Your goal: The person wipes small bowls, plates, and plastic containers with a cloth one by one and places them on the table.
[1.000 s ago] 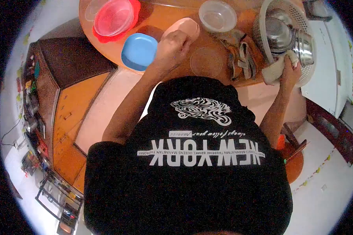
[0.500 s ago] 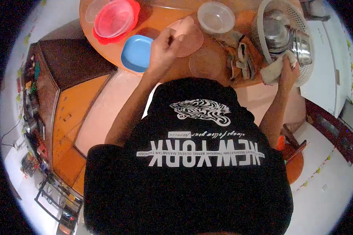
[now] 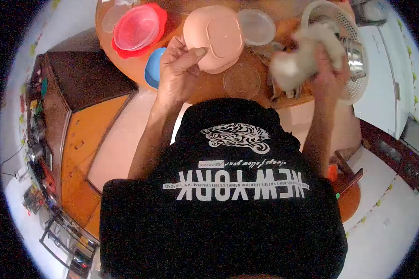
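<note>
My left hand point(image 3: 180, 69) is closed on the near left edge of a peach-coloured plastic bowl point(image 3: 214, 37), thumb on its underside, which faces me. Behind that hand, a blue dish point(image 3: 152, 69) is partly covered. A pale cloth point(image 3: 293, 63), smeared by motion, is in my right hand point(image 3: 329, 72), just left of a white colander point(image 3: 361, 86). Below the bowl, a clear round lid point(image 3: 242, 81) lies on the wooden table point(image 3: 205, 95).
On the far left of the table stand a red scalloped dish and a clear pink-tinted bowl point(image 3: 136, 29). A translucent container point(image 3: 256, 27) is behind the peach bowl. Steel vessels point(image 3: 354, 58) sit in the colander. A dark wooden chair point(image 3: 86, 69) stands to the left.
My left hand has lifted the peach bowl and tipped its underside toward me. My right hand has moved left with the cloth, away from the colander's near rim.
</note>
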Demonstrator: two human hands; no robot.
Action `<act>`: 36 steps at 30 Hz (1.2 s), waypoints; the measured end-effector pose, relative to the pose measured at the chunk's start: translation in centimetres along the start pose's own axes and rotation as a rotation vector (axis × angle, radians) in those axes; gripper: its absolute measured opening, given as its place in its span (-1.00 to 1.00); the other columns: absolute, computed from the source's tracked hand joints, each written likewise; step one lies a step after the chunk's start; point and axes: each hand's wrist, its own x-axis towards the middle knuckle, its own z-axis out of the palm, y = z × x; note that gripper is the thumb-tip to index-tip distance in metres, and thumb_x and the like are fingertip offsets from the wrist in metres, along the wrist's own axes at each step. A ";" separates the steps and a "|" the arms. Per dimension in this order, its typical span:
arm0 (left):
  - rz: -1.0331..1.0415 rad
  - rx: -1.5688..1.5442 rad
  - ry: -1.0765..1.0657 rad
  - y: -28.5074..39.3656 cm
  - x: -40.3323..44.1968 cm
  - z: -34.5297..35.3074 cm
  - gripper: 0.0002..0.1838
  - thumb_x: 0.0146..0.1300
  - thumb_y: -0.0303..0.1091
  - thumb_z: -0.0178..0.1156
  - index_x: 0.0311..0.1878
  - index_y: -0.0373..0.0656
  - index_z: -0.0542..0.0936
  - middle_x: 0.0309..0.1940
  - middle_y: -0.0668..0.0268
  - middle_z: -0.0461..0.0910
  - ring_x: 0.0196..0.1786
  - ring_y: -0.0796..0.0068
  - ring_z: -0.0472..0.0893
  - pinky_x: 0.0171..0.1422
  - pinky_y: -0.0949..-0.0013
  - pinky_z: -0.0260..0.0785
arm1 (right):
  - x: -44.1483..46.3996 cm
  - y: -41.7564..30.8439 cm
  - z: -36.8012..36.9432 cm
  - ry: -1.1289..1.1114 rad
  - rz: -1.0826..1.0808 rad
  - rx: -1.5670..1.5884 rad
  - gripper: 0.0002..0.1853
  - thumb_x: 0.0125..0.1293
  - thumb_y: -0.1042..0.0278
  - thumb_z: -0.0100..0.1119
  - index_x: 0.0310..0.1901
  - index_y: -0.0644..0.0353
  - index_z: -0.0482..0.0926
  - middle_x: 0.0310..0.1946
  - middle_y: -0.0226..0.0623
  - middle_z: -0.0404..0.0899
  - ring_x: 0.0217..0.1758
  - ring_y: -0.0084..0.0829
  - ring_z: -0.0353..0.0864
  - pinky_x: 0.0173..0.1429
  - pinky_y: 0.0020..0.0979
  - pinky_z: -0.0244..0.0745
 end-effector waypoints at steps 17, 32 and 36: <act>-0.019 -0.137 -0.072 0.2 -1.1 0.3 -0.78 0.30 -0.43 0.18 -0.03 -0.23 0.44 -0.10 0.25 0.57 -0.08 0.50 0.58 0.02 0.37 0.48 | 0.2 -0.1 6.1 -0.356 0.251 0.248 -0.61 0.24 0.27 0.27 0.06 0.25 0.53 -0.14 -0.29 0.65 -0.12 -0.41 0.62 -0.01 -0.41 0.55; -0.424 -0.737 -0.356 -2.5 -0.5 -0.1 -0.18 0.25 0.44 -0.17 0.21 -0.15 0.40 0.05 0.14 0.52 0.10 0.22 0.54 0.18 0.09 0.42 | -4.7 -3.3 9.2 -0.899 -0.448 -0.129 -0.55 0.05 0.40 0.32 0.01 0.20 0.46 -0.09 -0.11 0.47 0.04 -0.10 0.48 0.10 -0.22 0.36; -0.281 -0.734 -0.185 -3.5 -1.3 1.3 -0.28 0.33 0.33 -0.15 0.26 -0.10 0.35 0.12 0.20 0.47 0.17 0.23 0.48 0.28 0.09 0.31 | -4.0 -1.4 10.2 -0.621 -0.652 -0.405 -0.51 -0.09 0.42 0.31 -0.02 0.16 0.47 -0.09 -0.14 0.42 0.00 -0.06 0.43 0.06 -0.17 0.34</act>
